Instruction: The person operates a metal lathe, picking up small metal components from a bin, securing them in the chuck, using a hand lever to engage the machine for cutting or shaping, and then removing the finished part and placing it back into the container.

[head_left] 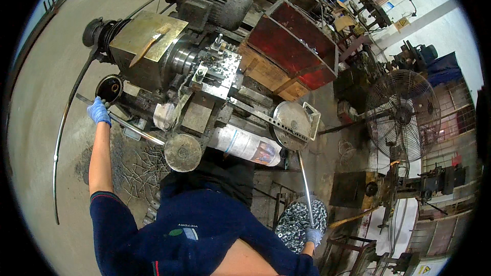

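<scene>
My left hand (98, 111), in a blue glove, is closed around a metal bar (137, 130) beside the dark round handwheel (109, 89) of a small lathe. My right hand (314, 236), also gloved, grips the lower end of a long shiny lever (306, 186) that runs down from a round metal disc (291, 124). Below that lever, a basin is heaped with small metal pieces (294, 225). Between my arms sit the lathe's chuck (183, 60) and its chip-covered tool slide (217, 74). What the chuck holds is too small to make out.
A brush (148, 48) lies on the brass-coloured headstock cover (128, 38). Behind stand a motor (215, 4) and a red box (291, 41) on wood. A caged fan (403, 115) is at right. Metal scraps (143, 174) litter the floor at left.
</scene>
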The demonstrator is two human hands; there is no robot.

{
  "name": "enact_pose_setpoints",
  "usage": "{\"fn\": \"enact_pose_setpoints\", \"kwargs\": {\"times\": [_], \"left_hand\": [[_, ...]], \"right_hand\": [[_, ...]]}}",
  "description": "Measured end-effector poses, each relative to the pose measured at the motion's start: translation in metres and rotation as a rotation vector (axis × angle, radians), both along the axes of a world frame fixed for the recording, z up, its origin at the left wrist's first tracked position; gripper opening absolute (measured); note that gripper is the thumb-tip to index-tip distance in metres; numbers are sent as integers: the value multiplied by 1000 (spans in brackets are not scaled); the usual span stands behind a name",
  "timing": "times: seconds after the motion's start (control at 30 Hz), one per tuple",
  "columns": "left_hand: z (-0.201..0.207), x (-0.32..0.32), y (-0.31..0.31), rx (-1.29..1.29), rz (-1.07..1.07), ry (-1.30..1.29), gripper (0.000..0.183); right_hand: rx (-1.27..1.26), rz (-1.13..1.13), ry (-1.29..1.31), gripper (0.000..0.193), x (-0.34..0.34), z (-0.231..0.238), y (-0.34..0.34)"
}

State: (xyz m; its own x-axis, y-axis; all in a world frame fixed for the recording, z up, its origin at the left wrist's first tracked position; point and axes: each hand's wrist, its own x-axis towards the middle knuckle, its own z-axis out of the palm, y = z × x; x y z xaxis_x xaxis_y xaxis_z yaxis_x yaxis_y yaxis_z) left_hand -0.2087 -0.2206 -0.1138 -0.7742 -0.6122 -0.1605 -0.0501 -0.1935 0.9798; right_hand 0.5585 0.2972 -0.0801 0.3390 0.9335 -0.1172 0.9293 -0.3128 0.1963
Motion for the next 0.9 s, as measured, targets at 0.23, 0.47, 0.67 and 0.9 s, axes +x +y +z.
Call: {"fn": "enact_pose_setpoints", "kwargs": {"times": [0.23, 0.47, 0.67, 0.9], "left_hand": [[-1, -2, -3, -1, -7, -19, 22], [-1, -1, -8, -57, -43, -38, 20], [-8, -5, -9, -31, -28, -18, 19], [9, 3, 3, -49, -21, -48, 17]], "right_hand": [[-39, 100, 6, 46, -9, 8, -8], [34, 65, 25, 40, -17, 12, -18], [9, 39, 7, 41, -11, 9, -16], [94, 115, 53, 44, -42, 13, -18]]}}
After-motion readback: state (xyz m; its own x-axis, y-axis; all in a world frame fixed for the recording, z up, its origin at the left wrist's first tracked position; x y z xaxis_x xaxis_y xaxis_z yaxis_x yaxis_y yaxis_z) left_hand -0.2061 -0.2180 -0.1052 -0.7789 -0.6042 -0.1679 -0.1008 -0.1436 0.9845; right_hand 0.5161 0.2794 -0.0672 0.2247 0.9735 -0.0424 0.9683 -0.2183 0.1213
